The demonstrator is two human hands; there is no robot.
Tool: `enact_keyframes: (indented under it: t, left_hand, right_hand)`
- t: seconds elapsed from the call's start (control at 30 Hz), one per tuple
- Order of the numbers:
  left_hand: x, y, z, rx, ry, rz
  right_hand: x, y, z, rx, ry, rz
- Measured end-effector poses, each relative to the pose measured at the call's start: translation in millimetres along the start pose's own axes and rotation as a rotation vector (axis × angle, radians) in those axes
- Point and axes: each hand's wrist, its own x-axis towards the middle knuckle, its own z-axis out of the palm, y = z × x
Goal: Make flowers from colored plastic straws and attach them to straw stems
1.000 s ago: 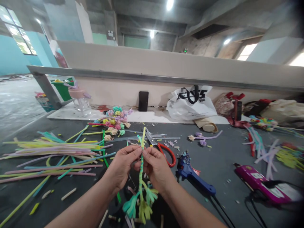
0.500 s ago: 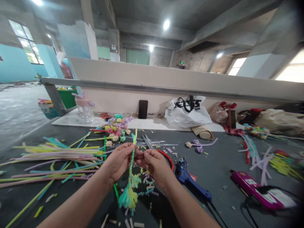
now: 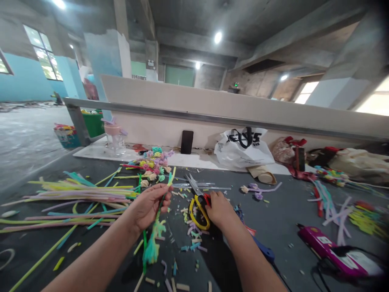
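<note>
My left hand (image 3: pixel 154 202) is closed around the upper part of a twisted green and yellow pipe cleaner flower (image 3: pixel 154 235), whose fluffy turquoise and yellow head hangs downward. Its loose stem ends stick up above the thumb. My right hand (image 3: pixel 220 207) grips the red handle of a pair of scissors (image 3: pixel 199 202) on the dark table; the other handle is yellow. The blades are slightly apart and point away from me. Short pipe cleaner cuttings (image 3: pixel 194 241) lie between my hands. A blue glue gun (image 3: pixel 263 247) is partly hidden behind my right forearm.
Loose pastel pipe cleaners (image 3: pixel 91 194) are piled on the left. Finished fluffy flowers (image 3: pixel 156 160) lie at the back. A phone (image 3: pixel 187 142) leans on the partition beside a white bag (image 3: pixel 243 148). On the right is a magenta glue gun (image 3: pixel 331 251) with a black cord.
My right hand has left the twisted stem, moved right and taken hold of the scissors' red handle. My left hand still holds the flower, its head now swung a little left.
</note>
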Motion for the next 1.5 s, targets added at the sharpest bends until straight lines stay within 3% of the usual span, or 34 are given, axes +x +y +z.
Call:
enact_keyframes:
  t: [0.27,0.5,0.57,0.63,0.73,0.8,0.9,1.03,1.2,1.5]
  left_hand:
    - [-7.2,16.5,-6.8,0.002,0.021,0.036]
    - [-14.3,20.9,-0.1,0.128,0.061,0.157]
    - [-15.4,21.4,0.7,0.149,0.060,0.163]
    - [-16.1,21.7,1.3,0.156,0.054,0.173]
    - [-17.0,21.7,2.4,0.157,0.055,0.198]
    - [-17.5,21.5,3.3,0.179,0.083,0.238]
    - [-17.6,21.2,4.4,0.239,0.158,0.332]
    - [-16.9,20.2,4.8,0.259,0.221,0.390]
    - [-17.1,18.6,6.0,0.204,0.202,0.343]
    - [-17.5,16.2,7.1,0.256,0.114,0.315]
  right_hand:
    - [7.8,8.0,6.0,-0.044,-0.090,0.006]
    - [17.2,13.9,-1.7,0.095,0.078,0.027]
    - [15.6,9.2,-6.1,0.293,0.141,0.043]
    - [9.5,-0.1,-11.4,0.727,0.126,0.057]
    - [-6.9,-18.1,-17.8,1.357,-0.090,-0.088]
    - [-18.6,-28.7,-18.3,1.492,-0.234,-0.180]
    - [-30.1,-37.5,-12.9,1.394,-0.330,-0.285]
    - [-32.0,-36.8,-5.4,1.082,-0.239,-0.412]
    - [-29.2,-32.5,-4.9,0.670,-0.102,-0.449]
    - [-32.3,-40.4,-13.2,0.335,0.049,-0.569]
